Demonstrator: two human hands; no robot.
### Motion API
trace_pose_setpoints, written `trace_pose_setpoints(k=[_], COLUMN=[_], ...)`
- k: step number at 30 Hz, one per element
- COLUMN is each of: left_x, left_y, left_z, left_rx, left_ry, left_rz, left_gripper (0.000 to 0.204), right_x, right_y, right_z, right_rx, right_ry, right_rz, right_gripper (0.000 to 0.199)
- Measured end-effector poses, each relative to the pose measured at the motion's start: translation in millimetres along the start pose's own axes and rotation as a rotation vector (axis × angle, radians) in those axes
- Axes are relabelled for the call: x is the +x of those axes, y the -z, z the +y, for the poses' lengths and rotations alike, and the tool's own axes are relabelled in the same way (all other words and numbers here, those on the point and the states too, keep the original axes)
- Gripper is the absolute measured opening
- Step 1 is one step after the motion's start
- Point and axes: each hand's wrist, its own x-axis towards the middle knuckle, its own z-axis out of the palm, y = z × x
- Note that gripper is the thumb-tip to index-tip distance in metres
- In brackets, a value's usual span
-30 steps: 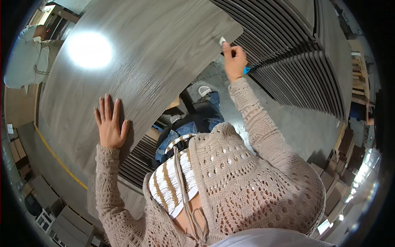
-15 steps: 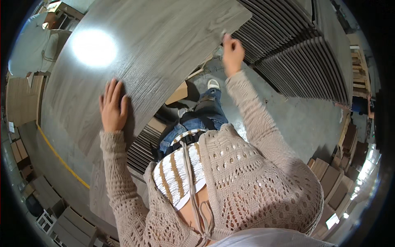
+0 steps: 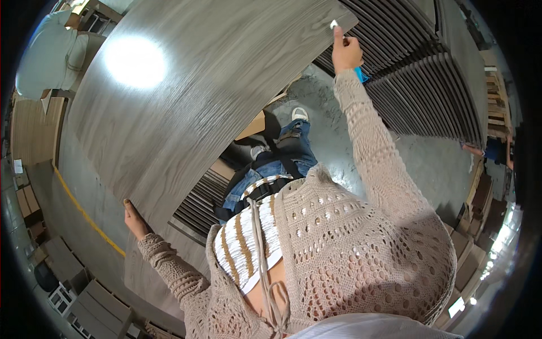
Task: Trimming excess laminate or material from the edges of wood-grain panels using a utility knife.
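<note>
A large grey wood-grain panel (image 3: 226,73) lies flat before me, with a bright glare patch at its left. My left hand (image 3: 135,220) is at the panel's near left corner, thumb on top and the other fingers hidden under the edge. My right hand (image 3: 346,55) is closed at the panel's far right corner. A small white bit (image 3: 333,24) shows at its thumb tip, and a blue thing (image 3: 361,74) sticks out below the fist; I cannot make out what either is.
Tall stacks of dark-edged panels (image 3: 429,90) stand at the right, and more panels (image 3: 197,209) lie under the near edge. A cardboard box (image 3: 252,125) sits near my feet on the grey floor. Another person (image 3: 48,62) stands at the far left. A yellow line (image 3: 87,216) marks the floor.
My left hand has gone from lying flat on the panel to its near left corner. My right hand has moved right and farther away, along the panel's edge to its corner.
</note>
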Motion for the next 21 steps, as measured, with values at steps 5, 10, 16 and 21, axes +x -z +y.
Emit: trace_pose_setpoints(k=[5, 10, 16, 21], left_x=[-3, 0, -15, -69], left_y=[-12, -4, -6, -27], left_z=[17, 18, 25, 21], left_rx=[-0.045, -0.043, -0.147, -0.364], left_ry=[-0.008, 0.036, 0.139, 0.189], left_rz=[-0.007, 0.017, 0.026, -0.166], left_gripper=[0.056, 0.065, 0.079, 0.071], right_x=[-100, -182, -176, -156], right_y=[26, 42, 29, 38], right_z=[-31, -65, -51, -35], right_rx=[0.24, 0.32, 0.689, 0.735], right_ry=[0.114, 0.299, 0.059, -0.057], right_rz=[-0.25, -0.326, -0.496, -0.612], right_gripper=[0.052, 0.044, 0.044, 0.043])
